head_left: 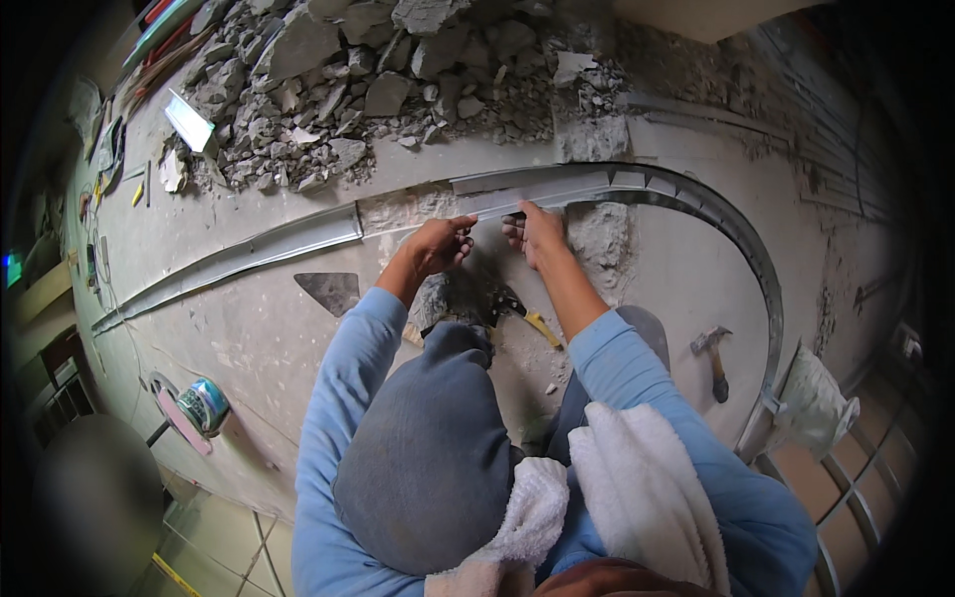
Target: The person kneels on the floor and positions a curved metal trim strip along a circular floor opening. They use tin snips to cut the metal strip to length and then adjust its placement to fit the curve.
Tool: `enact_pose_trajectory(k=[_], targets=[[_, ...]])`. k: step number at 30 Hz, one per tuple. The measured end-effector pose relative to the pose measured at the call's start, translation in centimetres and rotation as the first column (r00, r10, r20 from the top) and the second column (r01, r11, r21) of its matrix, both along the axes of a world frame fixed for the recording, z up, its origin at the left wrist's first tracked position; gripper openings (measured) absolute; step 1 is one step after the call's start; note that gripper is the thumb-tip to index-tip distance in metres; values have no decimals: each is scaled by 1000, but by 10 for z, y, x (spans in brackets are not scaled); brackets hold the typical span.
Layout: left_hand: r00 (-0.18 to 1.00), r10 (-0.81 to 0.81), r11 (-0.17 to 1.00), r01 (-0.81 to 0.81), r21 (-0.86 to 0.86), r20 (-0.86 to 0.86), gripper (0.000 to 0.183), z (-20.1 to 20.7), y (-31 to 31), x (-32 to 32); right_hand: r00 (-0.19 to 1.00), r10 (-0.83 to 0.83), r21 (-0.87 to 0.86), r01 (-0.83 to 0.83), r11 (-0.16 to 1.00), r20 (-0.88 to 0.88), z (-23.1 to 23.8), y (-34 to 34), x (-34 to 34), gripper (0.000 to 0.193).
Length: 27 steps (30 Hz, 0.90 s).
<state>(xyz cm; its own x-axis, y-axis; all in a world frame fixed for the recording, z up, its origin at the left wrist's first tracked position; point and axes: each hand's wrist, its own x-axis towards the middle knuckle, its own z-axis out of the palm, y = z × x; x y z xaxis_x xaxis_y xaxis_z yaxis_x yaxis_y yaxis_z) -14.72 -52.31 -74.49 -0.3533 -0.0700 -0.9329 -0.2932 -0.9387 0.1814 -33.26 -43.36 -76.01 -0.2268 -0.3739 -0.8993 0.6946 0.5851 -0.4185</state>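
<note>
Both hands, left (438,246) and right (532,231), pinch the loose metal strip (527,196); the curved track (736,234) lies mostly laid, this middle section unfixed.

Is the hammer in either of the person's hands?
No. The hammer lies on the floor off to the right, while both hands grip the metal track.

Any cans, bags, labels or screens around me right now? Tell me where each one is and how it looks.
Can: on the floor at lower left, lying on its side, round, with a teal and white label, beside a pink strip.
White bag: on the floor at right, by the end of the curved metal track, crumpled and pale.
Screens or signs: none clearly visible.
</note>
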Motion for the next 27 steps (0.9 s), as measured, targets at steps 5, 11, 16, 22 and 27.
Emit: enact_pose_trajectory(k=[5,11,16,22,27], targets=[[998,-55,998,56,33,-25,29,-2,-1,-1,1000,29,-7,-29,1000,-5,-1,4,0,24],[996,-87,996,86,14,24,29,2,-6,0,999,37,-18,-37,999,-22,-5,4,2,23],[988,-119,993,119,3,96,27,1,-10,-4,999,23,-39,-25,999,-46,-12,9,5,20],[968,-143,989,147,-2,205,25,1,-16,-8,997,-37,-133,26,991,-75,-22,22,15,22],[941,-178,975,209,-78,287,32,-9,-13,-11,990,-51,-211,23,977,-130,-28,27,20,23]])
